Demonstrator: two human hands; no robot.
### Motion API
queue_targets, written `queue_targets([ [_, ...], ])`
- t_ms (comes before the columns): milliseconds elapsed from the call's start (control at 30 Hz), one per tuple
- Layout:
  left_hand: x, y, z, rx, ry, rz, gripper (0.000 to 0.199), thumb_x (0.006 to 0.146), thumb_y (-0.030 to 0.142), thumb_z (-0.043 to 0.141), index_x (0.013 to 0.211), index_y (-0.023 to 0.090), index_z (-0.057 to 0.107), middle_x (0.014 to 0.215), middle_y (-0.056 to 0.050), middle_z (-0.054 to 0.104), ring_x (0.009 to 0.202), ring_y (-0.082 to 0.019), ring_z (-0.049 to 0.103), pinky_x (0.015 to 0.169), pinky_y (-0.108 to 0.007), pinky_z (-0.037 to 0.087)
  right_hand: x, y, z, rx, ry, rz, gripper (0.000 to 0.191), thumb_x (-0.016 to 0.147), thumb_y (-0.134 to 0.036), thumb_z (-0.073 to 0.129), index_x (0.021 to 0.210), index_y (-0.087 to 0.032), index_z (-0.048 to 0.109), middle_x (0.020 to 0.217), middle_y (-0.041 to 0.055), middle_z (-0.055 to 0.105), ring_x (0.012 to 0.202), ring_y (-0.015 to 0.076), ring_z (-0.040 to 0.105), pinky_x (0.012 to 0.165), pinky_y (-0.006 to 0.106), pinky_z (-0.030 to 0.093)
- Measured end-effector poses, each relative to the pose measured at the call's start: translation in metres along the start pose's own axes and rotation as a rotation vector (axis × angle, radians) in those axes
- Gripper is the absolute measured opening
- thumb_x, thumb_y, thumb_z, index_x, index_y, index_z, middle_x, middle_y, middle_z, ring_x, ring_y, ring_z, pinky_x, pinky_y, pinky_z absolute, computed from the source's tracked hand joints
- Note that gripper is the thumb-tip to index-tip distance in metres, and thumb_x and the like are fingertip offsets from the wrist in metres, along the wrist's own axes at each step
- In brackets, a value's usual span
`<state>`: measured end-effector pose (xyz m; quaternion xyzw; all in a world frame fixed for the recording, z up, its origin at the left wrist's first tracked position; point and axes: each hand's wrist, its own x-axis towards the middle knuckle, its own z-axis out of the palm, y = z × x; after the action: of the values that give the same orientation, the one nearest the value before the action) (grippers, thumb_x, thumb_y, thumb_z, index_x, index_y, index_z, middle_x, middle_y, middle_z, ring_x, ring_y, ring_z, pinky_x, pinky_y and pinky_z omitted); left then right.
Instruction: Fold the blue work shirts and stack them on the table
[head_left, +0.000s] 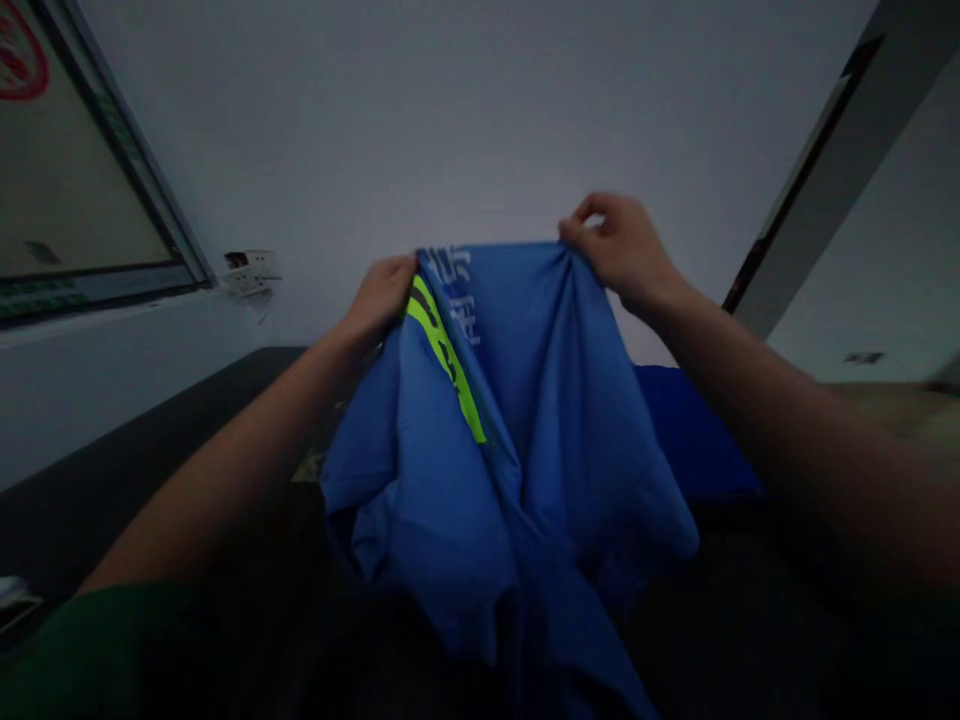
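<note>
A blue garment (465,510) hangs in folds between my two raised hands, its top edge stretched nearly level. White lettering and a bright yellow-green strip with dark marks show on its left part. My left hand (385,292) is closed on the garment's upper left corner. My right hand (619,245) pinches the top edge farther right, thumb and finger together. The lower end of the cloth hangs into shadow and leaves the bottom of the view.
Behind the cloth is a pale wall (487,120) with a white socket (251,272). A framed window (82,150) is at the upper left. A dark surface (187,425) runs along the left, and a darker blue object (694,440) lies behind the garment's right side.
</note>
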<state>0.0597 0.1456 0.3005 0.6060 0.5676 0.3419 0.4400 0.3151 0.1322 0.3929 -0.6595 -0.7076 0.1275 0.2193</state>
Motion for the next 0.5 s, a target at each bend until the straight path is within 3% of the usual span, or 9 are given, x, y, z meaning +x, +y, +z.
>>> queue_targets([
  [100, -0.02, -0.055, 0.019, 0.133, -0.302, -0.162, 0.047, 0.089, 0.046, 0.047, 0.116, 0.009, 0.058, 0.103, -0.013, 0.07, 0.094, -0.024, 0.067, 0.078, -0.033, 0.053, -0.038, 0.043, 0.04, -0.158, -0.51, 0.166, 0.017, 0.085, -0.026, 0.056, 0.088, -0.011, 0.064, 0.078, 0.0074, 0.067, 0.074, 0.0186, 0.063, 0.069, 0.028, 0.049],
  [167, -0.047, -0.084, 0.019, 0.256, -0.502, -0.168, 0.056, 0.084, 0.048, 0.052, 0.127, 0.012, 0.052, 0.12, -0.016, 0.064, 0.11, -0.027, 0.062, 0.091, -0.037, 0.05, -0.081, 0.067, 0.054, -0.135, -0.921, 0.241, 0.022, 0.086, -0.026, 0.054, 0.096, -0.011, 0.066, 0.08, 0.0093, 0.07, 0.072, 0.0203, 0.065, 0.068, 0.03, 0.051],
  [200, -0.064, -0.095, 0.015, 0.32, -0.564, -0.142, 0.061, 0.083, 0.049, 0.054, 0.131, 0.012, 0.05, 0.13, -0.017, 0.058, 0.121, -0.029, 0.055, 0.099, -0.039, 0.045, -0.105, 0.077, 0.057, -0.112, -1.028, 0.243, 0.026, 0.086, -0.028, 0.056, 0.101, -0.012, 0.067, 0.087, 0.0116, 0.071, 0.078, 0.0223, 0.067, 0.071, 0.031, 0.052],
  [300, -0.126, -0.116, -0.006, 0.38, -0.757, -0.115, 0.073, 0.083, 0.054, 0.054, 0.144, 0.017, 0.037, 0.15, -0.015, 0.038, 0.138, -0.03, 0.035, 0.114, -0.045, 0.028, -0.185, 0.1, 0.047, -0.058, -0.967, 0.292, 0.046, 0.086, -0.04, 0.055, 0.123, -0.013, 0.06, 0.116, 0.0167, 0.067, 0.103, 0.0289, 0.065, 0.092, 0.04, 0.049],
  [400, -0.192, -0.124, -0.027, 0.277, -0.932, -0.195, 0.086, 0.081, 0.058, 0.059, 0.151, 0.028, 0.021, 0.159, -0.009, 0.018, 0.145, -0.031, 0.02, 0.116, -0.048, 0.022, -0.26, 0.109, 0.027, 0.131, -0.898, 0.429, 0.062, 0.082, -0.057, 0.055, 0.132, -0.021, 0.056, 0.134, 0.0121, 0.058, 0.121, 0.0316, 0.056, 0.106, 0.045, 0.04],
  [500, -0.246, -0.12, -0.028, 0.13, -1.013, -0.304, 0.1, 0.076, 0.055, 0.067, 0.152, 0.037, 0.003, 0.161, -0.004, 0.002, 0.146, -0.031, 0.009, 0.117, -0.052, 0.015, -0.315, 0.103, 0.019, 0.215, -0.848, 0.574, 0.074, 0.075, -0.061, 0.06, 0.137, -0.021, 0.053, 0.142, 0.0124, 0.049, 0.131, 0.035, 0.046, 0.111, 0.048, 0.035],
])
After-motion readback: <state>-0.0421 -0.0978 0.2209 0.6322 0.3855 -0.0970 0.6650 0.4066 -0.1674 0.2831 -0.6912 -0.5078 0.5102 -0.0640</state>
